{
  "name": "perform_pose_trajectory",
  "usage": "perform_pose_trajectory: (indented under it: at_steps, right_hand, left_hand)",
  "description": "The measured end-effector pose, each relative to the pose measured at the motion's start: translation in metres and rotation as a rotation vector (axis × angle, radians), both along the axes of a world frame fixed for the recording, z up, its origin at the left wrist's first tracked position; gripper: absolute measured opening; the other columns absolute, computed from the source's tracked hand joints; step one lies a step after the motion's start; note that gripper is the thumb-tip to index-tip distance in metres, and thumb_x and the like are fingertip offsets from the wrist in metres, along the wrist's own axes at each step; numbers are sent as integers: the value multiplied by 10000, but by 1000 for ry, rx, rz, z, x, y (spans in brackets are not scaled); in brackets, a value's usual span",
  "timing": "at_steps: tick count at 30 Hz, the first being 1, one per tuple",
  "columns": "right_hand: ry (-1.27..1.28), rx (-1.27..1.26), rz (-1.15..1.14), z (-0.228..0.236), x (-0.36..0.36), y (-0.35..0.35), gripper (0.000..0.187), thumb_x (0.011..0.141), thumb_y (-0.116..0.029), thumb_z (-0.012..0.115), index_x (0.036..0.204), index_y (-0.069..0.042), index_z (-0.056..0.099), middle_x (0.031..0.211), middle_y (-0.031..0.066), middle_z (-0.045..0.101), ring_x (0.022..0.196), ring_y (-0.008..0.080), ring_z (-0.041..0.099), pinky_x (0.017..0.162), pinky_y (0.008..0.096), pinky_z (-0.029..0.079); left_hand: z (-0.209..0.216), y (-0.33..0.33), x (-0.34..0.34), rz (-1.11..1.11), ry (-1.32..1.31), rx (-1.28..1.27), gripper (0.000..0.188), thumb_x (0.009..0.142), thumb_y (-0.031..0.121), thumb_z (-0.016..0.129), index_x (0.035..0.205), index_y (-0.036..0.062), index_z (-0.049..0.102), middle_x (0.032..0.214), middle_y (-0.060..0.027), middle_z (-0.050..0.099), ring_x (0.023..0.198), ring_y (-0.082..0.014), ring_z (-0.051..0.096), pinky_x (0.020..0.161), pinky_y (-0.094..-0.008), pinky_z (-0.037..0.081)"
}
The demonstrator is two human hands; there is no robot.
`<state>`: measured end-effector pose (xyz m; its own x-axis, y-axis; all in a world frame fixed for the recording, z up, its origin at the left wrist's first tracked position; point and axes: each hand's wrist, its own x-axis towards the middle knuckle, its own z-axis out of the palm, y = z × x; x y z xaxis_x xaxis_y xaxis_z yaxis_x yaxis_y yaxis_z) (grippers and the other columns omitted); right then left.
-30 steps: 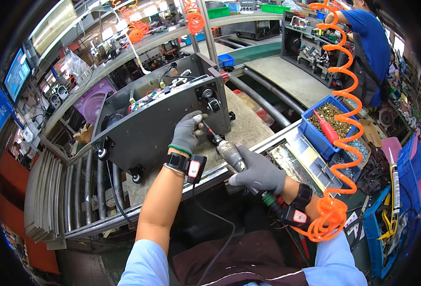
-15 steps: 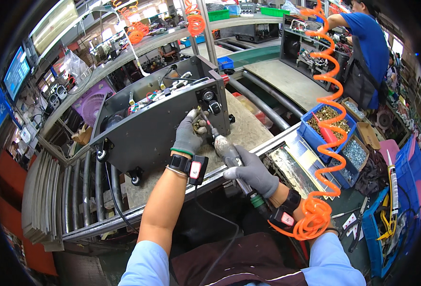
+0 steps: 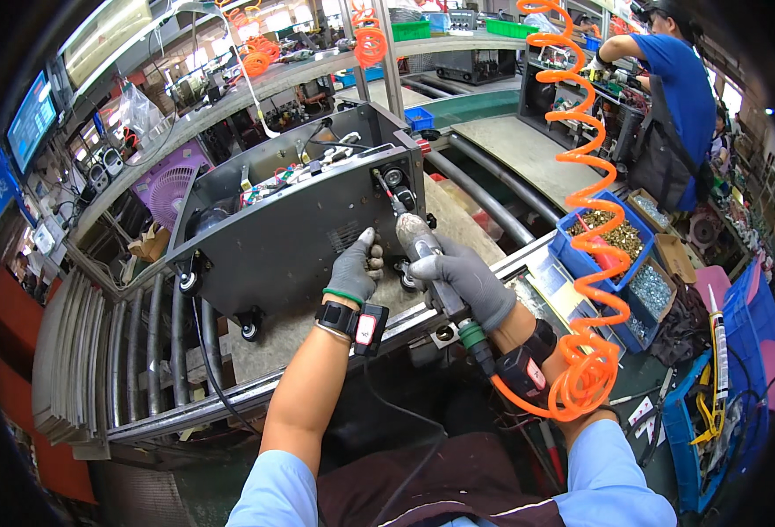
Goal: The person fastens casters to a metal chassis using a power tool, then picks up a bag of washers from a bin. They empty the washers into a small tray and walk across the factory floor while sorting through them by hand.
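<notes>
My right hand (image 3: 475, 285), in a grey glove, is wrapped round a pneumatic screwdriver (image 3: 420, 237). The bit of the tool meets the upper right corner of a dark grey metal cabinet (image 3: 273, 241), beside a black caster wheel (image 3: 393, 178). My left hand (image 3: 355, 268), gloved as well, hovers before the cabinet's panel near its vent slots, fingers curled in; whatever lies in them is hidden. Wires and parts (image 3: 304, 169) show inside the open cabinet, which lies with casters (image 3: 248, 327) toward me. An orange coiled air hose (image 3: 594, 303) leads to the screwdriver.
Blue bins (image 3: 572, 250) of brass-coloured and silver fasteners stand at the right. Metal rollers (image 3: 181, 351) run left of the cabinet, beside stacked grey sheets (image 3: 71, 360). A purple fan (image 3: 172, 193) stands behind. A co-worker (image 3: 673, 105) in blue works at the far right.
My left hand has dropped down and away from the screwdriver's tip. My right hand has brought the screwdriver up, so its bit now reaches the cabinet's corner beside the caster.
</notes>
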<state>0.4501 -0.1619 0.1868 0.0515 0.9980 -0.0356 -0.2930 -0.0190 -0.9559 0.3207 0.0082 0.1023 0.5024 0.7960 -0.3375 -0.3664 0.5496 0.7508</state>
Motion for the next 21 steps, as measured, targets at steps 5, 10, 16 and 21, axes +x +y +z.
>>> perform_pose_trajectory:
  at_steps: [5,10,16,21]
  right_hand:
    - [-37,11,21,7,-2,12,314,794,-110,559,1080,-12,476,729,70,576,534,112,565,469,213,467]
    - [-65,31,27,8,-5,7,343,781,-134,575,1077,-4,461,735,63,558,515,113,553,454,219,461]
    - [-135,25,71,4,-1,-20,497,693,-155,656,1128,3,476,902,46,524,799,107,516,697,248,439]
    - [-245,-60,83,-3,-4,-44,606,677,-169,673,1201,22,436,959,73,529,861,140,517,751,269,444]
  left_hand:
    - [0,0,4,4,-43,-27,201,901,259,517,915,74,596,651,0,505,494,-81,425,387,-201,291]
    - [4,-3,2,-5,-141,-62,162,891,154,485,916,23,579,671,-17,514,523,-94,457,404,-200,323]
    - [17,3,-1,-15,-181,-30,187,902,238,523,915,56,561,649,4,481,518,-87,433,395,-192,306]
    - [33,5,-2,-37,-274,-41,210,930,254,475,931,55,541,642,35,439,486,-52,365,358,-166,259]
